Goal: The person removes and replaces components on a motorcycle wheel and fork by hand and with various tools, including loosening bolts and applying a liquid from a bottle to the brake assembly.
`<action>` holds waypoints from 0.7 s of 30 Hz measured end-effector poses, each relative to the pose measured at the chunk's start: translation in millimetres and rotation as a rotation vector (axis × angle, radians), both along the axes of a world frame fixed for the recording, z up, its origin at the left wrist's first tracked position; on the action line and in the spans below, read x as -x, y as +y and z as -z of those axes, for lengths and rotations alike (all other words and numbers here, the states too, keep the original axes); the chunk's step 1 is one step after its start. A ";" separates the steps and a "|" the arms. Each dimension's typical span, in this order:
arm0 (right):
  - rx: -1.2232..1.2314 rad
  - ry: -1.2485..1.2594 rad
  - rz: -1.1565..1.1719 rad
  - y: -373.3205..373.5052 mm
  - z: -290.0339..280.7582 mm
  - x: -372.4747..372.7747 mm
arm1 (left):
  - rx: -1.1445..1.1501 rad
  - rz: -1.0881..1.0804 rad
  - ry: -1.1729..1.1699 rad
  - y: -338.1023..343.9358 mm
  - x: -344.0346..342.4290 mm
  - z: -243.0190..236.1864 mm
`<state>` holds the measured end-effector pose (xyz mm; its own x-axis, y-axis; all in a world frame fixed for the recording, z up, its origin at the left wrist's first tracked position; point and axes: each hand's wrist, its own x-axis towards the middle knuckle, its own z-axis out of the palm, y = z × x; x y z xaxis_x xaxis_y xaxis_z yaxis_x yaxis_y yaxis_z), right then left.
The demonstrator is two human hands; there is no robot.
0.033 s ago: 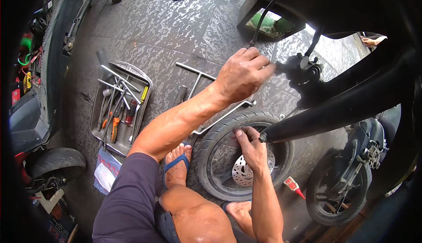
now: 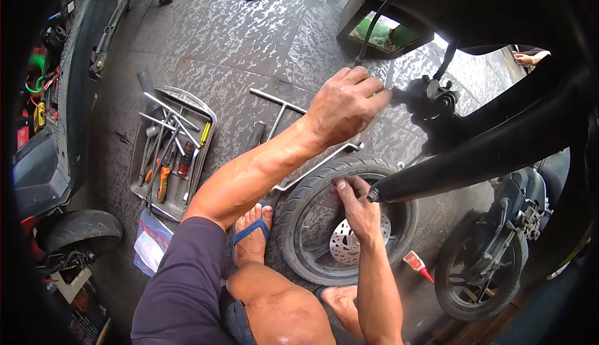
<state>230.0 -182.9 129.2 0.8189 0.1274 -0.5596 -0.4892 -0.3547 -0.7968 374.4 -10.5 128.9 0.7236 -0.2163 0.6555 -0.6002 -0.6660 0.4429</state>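
Observation:
My left hand [image 2: 350, 103] is closed round the lower end of a thin black cable [image 2: 368, 38] that runs down from the dark vehicle body at the upper right. Its fingertips reach a dark part beside the brake caliper [image 2: 435, 103], and what they cover is hidden. Below, my right hand [image 2: 357, 204] has its fingers curled together next to the bare end of a black fork leg [image 2: 449, 173]; anything inside them is too small to make out. Under that hand a wheel with a black tyre [image 2: 296, 220] lies flat on the floor, its drilled brake disc [image 2: 344, 242] facing up.
A grey tray [image 2: 211, 117] of wrenches and screwdrivers sits at the left. A T-handle wrench [image 2: 281, 117] and a bent metal bar [image 2: 318, 169] lie by the wheel. Near it are a red-tipped tube [image 2: 417, 265] and another motorcycle's wheel [image 2: 446, 276]. A parked scooter [image 2: 68, 114] stands far left.

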 end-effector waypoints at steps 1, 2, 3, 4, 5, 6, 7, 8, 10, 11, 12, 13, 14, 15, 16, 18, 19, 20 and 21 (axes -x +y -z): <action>0.020 -0.056 -0.023 2.0 3.4 -5.9 | 0.057 0.002 0.024 -0.5 0.6 2.4; 0.037 -0.112 -0.048 5.5 7.1 -14.0 | 0.111 0.002 0.048 -2.0 1.4 6.9; 0.075 -0.184 0.000 8.5 8.6 -23.1 | 0.174 0.010 0.068 -5.5 0.8 6.9; 0.113 -0.255 0.045 13.0 10.5 -33.8 | 0.180 -0.008 0.095 -8.3 2.2 7.2; 0.149 -0.329 0.092 18.5 13.9 -46.3 | 0.183 -0.024 0.120 -10.8 4.1 6.4; -0.029 -0.409 0.216 28.2 20.1 -58.9 | 0.188 -0.043 0.143 -12.1 4.7 5.1; -0.209 -0.485 0.339 37.5 29.1 -71.3 | 0.185 -0.030 0.165 -11.2 4.0 5.1; -0.258 -0.542 0.331 41.9 38.5 -85.0 | 0.170 -0.020 0.176 -9.0 2.4 1.3; -0.351 -0.649 0.317 46.5 56.8 -104.5 | 0.142 0.002 0.205 -8.0 0.8 -6.9; -0.481 -0.659 0.346 57.2 62.9 -105.7 | 0.153 -0.016 0.155 -9.2 -1.1 -7.9; -0.255 -0.725 0.244 54.1 75.9 -107.8 | 0.135 -0.013 0.166 -9.8 -2.5 -9.8; -0.027 -0.786 0.143 49.6 90.3 -110.2 | 0.118 -0.008 0.176 -10.8 -3.3 -11.7; 0.199 -0.838 0.042 48.2 99.9 -112.8 | 0.096 -0.002 0.189 -10.4 -3.8 -13.4; -0.457 -0.615 0.217 62.4 90.0 -112.8 | 0.064 -0.002 0.244 -7.4 -1.3 -15.0; -1.077 -0.365 0.482 76.6 80.2 -113.5 | 0.081 0.001 0.210 -3.8 -0.7 -14.9; -0.931 -0.483 0.438 83.2 72.8 -119.0 | 0.114 0.012 0.129 0.4 -2.1 -16.6; -0.856 -0.541 0.417 85.6 69.7 -121.9 | 0.174 0.060 0.147 2.1 -5.9 -15.8; -0.777 -0.597 0.398 85.0 69.3 -123.4 | 0.237 0.110 0.167 3.5 -11.1 -15.8; -0.678 -0.637 0.405 84.7 70.5 -127.2 | 0.300 0.161 0.187 4.3 -16.0 -15.8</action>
